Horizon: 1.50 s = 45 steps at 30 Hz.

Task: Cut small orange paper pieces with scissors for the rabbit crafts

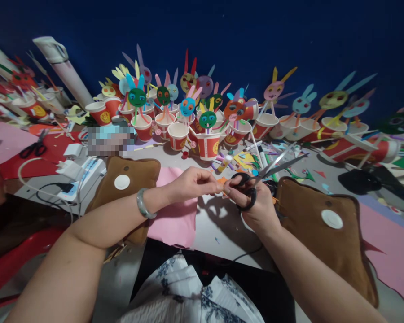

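My right hand (256,202) holds a pair of black-handled scissors (269,169), fingers through the loops. Their blades are spread and point away to the upper right. My left hand (191,184), with a bangle on the wrist, is closed in a pinch. Its fingertips meet those of my right hand over the table; whatever small piece lies between them is too small to make out. Under my left forearm lies a sheet of pink paper (175,224). Just beyond the hands are a glue stick (225,163) and scattered coloured paper scraps (245,159).
Rows of paper cups (208,146) with paper rabbit faces (208,119) stand along the blue wall. Brown cushion-like pads (323,251) lie on both sides. A power strip (87,177), other scissors (33,147) and a white flask (67,69) are at left.
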Motion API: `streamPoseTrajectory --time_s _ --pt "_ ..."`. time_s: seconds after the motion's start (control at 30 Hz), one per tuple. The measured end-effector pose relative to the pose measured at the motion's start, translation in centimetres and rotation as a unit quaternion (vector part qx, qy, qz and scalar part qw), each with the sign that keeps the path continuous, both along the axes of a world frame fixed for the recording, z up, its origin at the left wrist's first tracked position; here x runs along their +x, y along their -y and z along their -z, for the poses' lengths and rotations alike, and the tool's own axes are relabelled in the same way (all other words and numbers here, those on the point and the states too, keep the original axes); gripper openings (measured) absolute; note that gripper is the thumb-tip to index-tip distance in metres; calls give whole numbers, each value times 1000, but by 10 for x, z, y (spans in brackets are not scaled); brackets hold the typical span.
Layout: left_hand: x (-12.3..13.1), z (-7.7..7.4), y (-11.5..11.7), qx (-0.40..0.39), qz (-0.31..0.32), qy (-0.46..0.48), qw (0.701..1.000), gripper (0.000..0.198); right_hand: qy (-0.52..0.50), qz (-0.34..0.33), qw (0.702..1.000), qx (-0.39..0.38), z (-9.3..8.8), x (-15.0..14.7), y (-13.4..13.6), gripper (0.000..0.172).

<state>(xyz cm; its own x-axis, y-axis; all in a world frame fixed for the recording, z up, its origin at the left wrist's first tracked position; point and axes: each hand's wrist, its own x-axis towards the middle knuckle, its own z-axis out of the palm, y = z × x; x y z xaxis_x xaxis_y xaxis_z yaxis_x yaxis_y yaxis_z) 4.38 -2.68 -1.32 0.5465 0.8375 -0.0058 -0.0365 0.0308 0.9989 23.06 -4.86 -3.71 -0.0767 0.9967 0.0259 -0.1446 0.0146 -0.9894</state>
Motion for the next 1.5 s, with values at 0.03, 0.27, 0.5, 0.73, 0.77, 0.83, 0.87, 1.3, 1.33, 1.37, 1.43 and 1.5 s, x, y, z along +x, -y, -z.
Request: streamPoseTrajectory --time_s 0.03,0.27,0.5,0.73,0.77,0.83,0.87,1.3,1.33,1.37,1.43,1.5 --pt "0 2 0 0 6 8 1000 19 0 -1 1000 1 0 0 0 26" --pt "0 7 -2 24 -12 7 1000 17 27 10 1000 2 -6 -3 1 27" --pt "-3 -1 -2 39 -89 18 995 15 175 -81 980 43 -12 -2 4 42" --pt "-5 -5 -2 47 -119 56 990 12 225 -166 959 46 -8 -7 7 53" --pt "-5 -5 -2 43 -120 61 990 12 223 -164 960 41 -8 -8 7 54" --pt "-5 -6 -1 39 -122 69 989 12 224 -162 960 34 -7 -8 7 54" --pt "-5 -7 -1 37 -121 72 989 12 225 -161 960 33 -7 -8 7 54" --pt "-4 -8 1 22 -116 99 988 17 213 -160 963 33 -7 -10 7 50" --pt "-4 -8 1 21 -115 99 988 16 212 -158 964 33 -7 -10 7 50" --pt "-4 -7 1 19 -114 99 988 16 213 -157 964 32 -6 -10 7 49" --pt "-4 -7 1 18 -113 99 988 15 215 -154 964 33 -6 -11 6 49" --pt "-4 -6 1 18 -115 100 988 15 221 -149 963 38 -6 -11 6 49"
